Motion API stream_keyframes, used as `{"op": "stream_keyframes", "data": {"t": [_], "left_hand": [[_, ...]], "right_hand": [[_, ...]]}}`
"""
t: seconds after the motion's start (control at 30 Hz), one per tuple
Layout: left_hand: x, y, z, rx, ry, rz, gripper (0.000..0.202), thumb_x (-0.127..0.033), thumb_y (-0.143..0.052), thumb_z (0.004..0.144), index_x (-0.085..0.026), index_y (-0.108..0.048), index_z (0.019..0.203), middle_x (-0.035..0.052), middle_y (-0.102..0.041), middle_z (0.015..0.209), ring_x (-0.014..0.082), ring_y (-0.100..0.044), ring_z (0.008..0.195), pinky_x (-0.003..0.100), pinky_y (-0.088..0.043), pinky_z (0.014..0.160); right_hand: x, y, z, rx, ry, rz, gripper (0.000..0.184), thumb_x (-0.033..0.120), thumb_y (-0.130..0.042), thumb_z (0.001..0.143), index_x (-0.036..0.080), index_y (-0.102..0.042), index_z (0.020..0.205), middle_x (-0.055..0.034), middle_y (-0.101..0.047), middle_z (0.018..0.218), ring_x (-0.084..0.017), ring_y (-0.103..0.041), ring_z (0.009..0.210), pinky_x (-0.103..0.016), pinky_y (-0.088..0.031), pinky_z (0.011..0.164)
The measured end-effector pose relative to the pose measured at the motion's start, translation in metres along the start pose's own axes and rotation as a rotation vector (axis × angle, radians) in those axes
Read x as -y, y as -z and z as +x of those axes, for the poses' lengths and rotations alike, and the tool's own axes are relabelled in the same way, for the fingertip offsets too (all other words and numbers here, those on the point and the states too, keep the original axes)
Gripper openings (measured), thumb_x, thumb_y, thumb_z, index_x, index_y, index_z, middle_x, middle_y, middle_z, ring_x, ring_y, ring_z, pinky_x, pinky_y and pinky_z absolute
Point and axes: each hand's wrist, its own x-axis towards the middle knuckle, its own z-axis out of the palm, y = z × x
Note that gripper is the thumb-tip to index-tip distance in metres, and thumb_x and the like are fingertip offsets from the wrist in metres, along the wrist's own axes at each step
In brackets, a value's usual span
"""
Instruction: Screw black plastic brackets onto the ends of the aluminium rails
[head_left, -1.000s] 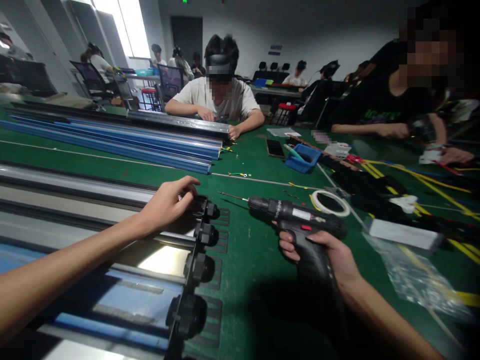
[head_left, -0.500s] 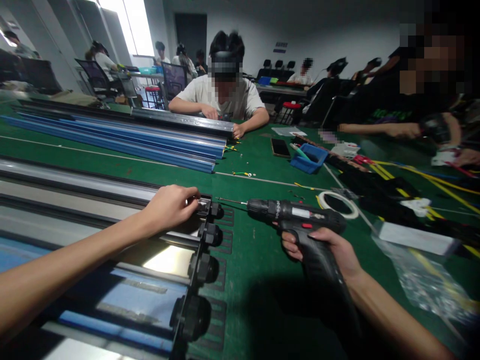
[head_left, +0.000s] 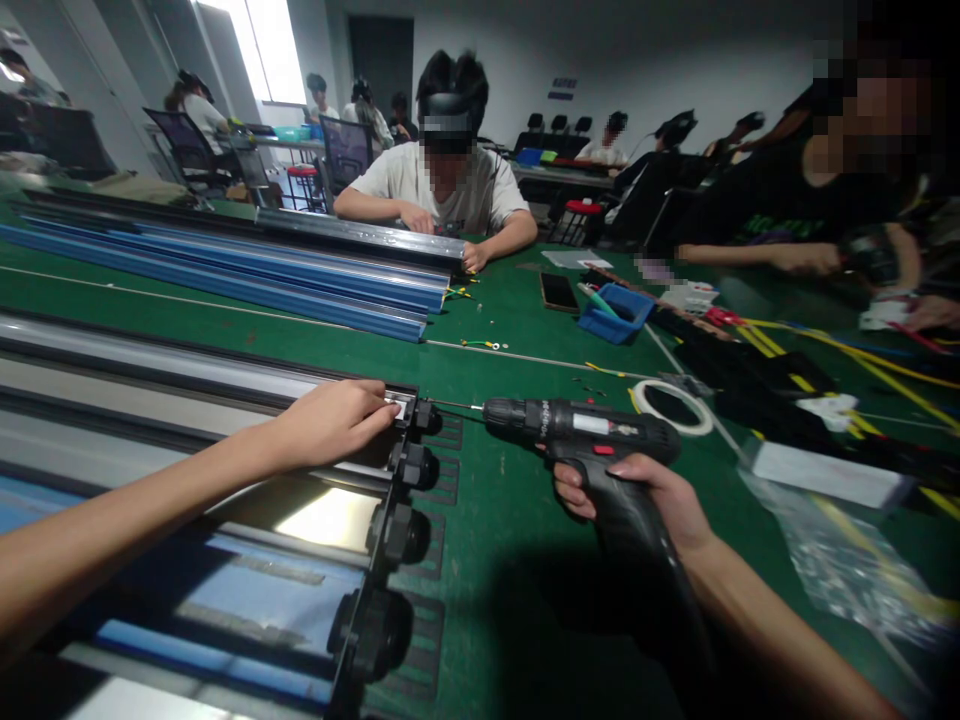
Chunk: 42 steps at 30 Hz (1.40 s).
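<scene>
My right hand (head_left: 667,495) is wrapped round the handle of a black cordless drill (head_left: 600,428). Its long thin bit (head_left: 454,406) points left, the tip close to the end plate of the farthest metal profile (head_left: 150,357), beside a black cable gland (head_left: 425,416). Whether the tip touches the plate I cannot tell. Over that profile's end lies my left hand (head_left: 334,425), its fingers closed and pressed together just inside the end plate; what they hold, if anything, is hidden. Several larger-looking black cable glands (head_left: 382,632) stick out from the ends of the nearer profiles.
Blue-filmed profiles (head_left: 300,300) lie across the green table (head_left: 495,610). A co-worker (head_left: 442,180) handles one opposite; another person (head_left: 795,220) works at right. Near the drill are a tape roll (head_left: 705,425), blue bin (head_left: 615,318), phone (head_left: 559,291) and white box (head_left: 829,472).
The drill has moved slightly left, bringing the bit's tip nearer the end plate. My left fingers have lowered and closed against the profile's end. The view has shifted a little.
</scene>
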Motion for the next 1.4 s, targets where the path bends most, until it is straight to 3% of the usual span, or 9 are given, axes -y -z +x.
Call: {"op": "stream_keyframes", "data": {"t": [0.63,0.87,1.0,1.3,1.4], "left_hand": [[0.0,-0.001,0.0,0.041,0.002,0.038,0.06,-0.047,-0.025,0.111,-0.017,-0.067,0.079,0.0087,-0.067,0.1,0.0205,-0.064,0.083,0.035,-0.042,0.08],[0.001,-0.001,-0.003,0.019,-0.059,0.159,0.063,-0.048,-0.02,0.111,-0.017,-0.074,0.102,0.0124,-0.074,0.1,0.0275,-0.066,0.095,0.04,-0.044,0.087],[-0.004,-0.003,-0.004,0.028,-0.043,0.135,0.065,-0.051,-0.019,0.111,-0.018,-0.074,0.102,0.0125,-0.075,0.102,0.0293,-0.068,0.099,0.043,-0.044,0.092],[-0.008,-0.003,-0.003,0.028,0.003,0.052,0.06,-0.058,-0.024,0.109,-0.021,-0.066,0.088,0.0079,-0.071,0.088,0.0227,-0.067,0.081,0.033,-0.043,0.074],[-0.006,-0.004,-0.003,0.032,0.018,0.037,0.06,-0.06,-0.024,0.108,-0.021,-0.064,0.086,0.0077,-0.071,0.087,0.0231,-0.067,0.08,0.033,-0.043,0.075]], "right_hand": [[0.0,-0.003,0.003,0.005,0.036,-0.053,0.041,0.034,-0.07,0.074,0.011,-0.071,0.108,-0.0114,-0.063,0.09,-0.022,-0.058,0.075,-0.032,-0.053,0.065],[0.007,0.008,0.01,0.045,-0.009,-0.046,0.045,0.034,-0.069,0.077,0.01,-0.068,0.115,-0.0117,-0.062,0.092,-0.022,-0.058,0.076,-0.033,-0.054,0.068],[0.016,0.014,0.016,0.068,-0.021,-0.073,0.04,0.033,-0.07,0.081,0.011,-0.068,0.113,-0.0108,-0.062,0.09,-0.021,-0.058,0.075,-0.032,-0.053,0.066],[0.019,0.02,0.025,0.062,-0.046,-0.072,0.037,0.028,-0.075,0.076,0.014,-0.069,0.11,-0.0074,-0.06,0.084,-0.018,-0.055,0.07,-0.028,-0.052,0.058],[0.019,0.02,0.024,0.081,-0.048,-0.073,0.03,0.028,-0.074,0.079,0.014,-0.068,0.105,-0.0077,-0.06,0.082,-0.018,-0.054,0.067,-0.029,-0.052,0.057]]}}
